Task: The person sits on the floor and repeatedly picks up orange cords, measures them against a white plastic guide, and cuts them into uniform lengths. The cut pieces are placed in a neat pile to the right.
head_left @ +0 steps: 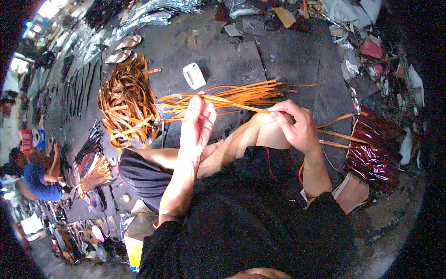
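Observation:
A narrow orange strip (234, 103) is stretched between my two hands, above my bent legs. My left hand (200, 118), palm turned up and fingers curled, grips it toward its left end. At the other end my right hand (298, 126) pinches the strip between thumb and fingertips. Just beyond my hands lies a loose bundle of similar orange strips (260, 93), laid roughly side by side. A tangled heap of shiny orange-brown strips (126, 104) sits to the left of my left hand.
A small white plastic object (193, 76) lies beyond the bundle. Dark red glossy sheet strips (374, 151) are piled at the right, with scraps (353, 14) behind. Another person (39, 174) in blue sits far left, near a fanned bundle of tan strips (95, 174).

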Available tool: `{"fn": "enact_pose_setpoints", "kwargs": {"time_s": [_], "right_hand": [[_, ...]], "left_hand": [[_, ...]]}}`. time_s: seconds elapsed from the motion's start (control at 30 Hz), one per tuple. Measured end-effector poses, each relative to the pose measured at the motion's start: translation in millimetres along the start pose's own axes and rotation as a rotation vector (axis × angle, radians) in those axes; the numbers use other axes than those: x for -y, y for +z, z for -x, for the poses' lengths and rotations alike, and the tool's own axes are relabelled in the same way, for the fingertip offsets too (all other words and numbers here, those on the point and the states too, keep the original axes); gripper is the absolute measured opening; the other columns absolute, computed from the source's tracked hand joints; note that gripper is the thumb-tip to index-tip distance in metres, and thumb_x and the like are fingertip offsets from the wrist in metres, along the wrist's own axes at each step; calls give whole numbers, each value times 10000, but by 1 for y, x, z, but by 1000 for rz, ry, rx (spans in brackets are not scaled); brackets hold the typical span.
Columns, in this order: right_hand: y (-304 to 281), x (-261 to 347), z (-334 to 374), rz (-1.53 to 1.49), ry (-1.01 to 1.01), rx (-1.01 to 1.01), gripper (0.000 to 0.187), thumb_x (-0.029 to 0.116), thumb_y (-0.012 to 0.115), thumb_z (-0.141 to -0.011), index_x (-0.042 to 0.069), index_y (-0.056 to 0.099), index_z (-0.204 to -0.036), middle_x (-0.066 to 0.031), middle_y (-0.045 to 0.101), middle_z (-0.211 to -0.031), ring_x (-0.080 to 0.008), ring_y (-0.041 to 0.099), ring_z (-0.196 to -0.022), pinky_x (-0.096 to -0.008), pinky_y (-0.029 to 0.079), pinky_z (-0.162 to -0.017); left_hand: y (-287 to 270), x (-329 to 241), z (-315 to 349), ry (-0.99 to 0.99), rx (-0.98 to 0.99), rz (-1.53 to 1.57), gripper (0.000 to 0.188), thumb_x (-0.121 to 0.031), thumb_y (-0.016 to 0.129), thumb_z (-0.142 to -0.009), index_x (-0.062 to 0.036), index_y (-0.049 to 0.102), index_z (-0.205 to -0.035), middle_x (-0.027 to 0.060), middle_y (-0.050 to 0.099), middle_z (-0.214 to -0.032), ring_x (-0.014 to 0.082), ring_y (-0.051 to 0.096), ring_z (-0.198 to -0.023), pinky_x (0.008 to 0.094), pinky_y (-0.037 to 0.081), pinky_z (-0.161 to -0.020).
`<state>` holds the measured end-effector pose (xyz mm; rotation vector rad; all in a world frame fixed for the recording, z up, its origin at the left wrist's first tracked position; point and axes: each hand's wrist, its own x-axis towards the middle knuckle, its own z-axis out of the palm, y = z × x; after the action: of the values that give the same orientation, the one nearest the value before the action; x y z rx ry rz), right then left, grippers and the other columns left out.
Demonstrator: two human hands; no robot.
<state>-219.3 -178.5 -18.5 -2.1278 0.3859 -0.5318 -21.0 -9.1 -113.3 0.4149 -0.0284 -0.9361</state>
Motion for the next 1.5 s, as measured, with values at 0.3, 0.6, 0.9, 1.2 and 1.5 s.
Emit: {"fn": "enact_pose_setpoints", "kwargs": {"time_s": [0.3,0.6,0.9,1.2,1.5], "right_hand": [[36,37,-42,310,-304,-42,511,220,784,-718,59,566,-1150,-120,605,-1144,-302,568,-1079,-384,456,-920],[67,39,-45,-227,-114,51,128,172,591,-910,54,594,-959,-123,640,-826,-288,650,-750,-353,495,-638],[61,19,-44,-47,-133,64,97,123,636,-877,32,608,-900,-81,613,-714,-179,603,-628,-313,468,-582],[79,29,-59,-271,-24,123,92,71,621,-886,16,556,-920,-26,588,-741,-76,567,-677,-242,479,-609],[78,18,-53,-219,4,157,85,63,631,-862,29,569,-909,-31,594,-702,-78,564,-648,-264,480,-602]], "left_hand": [[36,-3,0,377,58,-491,155,-111,585,-928,-33,568,-1061,37,622,-942,116,612,-804,258,530,-730],[39,-4,13,565,61,-826,166,-173,618,-912,-72,581,-1040,-29,550,-822,46,447,-670,180,347,-590],[46,9,14,541,27,-868,74,-102,596,-916,-44,621,-955,14,613,-890,99,523,-740,239,425,-714],[52,5,21,438,-99,-907,95,-130,597,-927,-43,636,-933,40,660,-927,97,568,-835,250,445,-780],[38,-31,13,440,-245,-697,151,-189,584,-943,-59,604,-868,29,633,-764,98,589,-678,235,492,-697]]}}
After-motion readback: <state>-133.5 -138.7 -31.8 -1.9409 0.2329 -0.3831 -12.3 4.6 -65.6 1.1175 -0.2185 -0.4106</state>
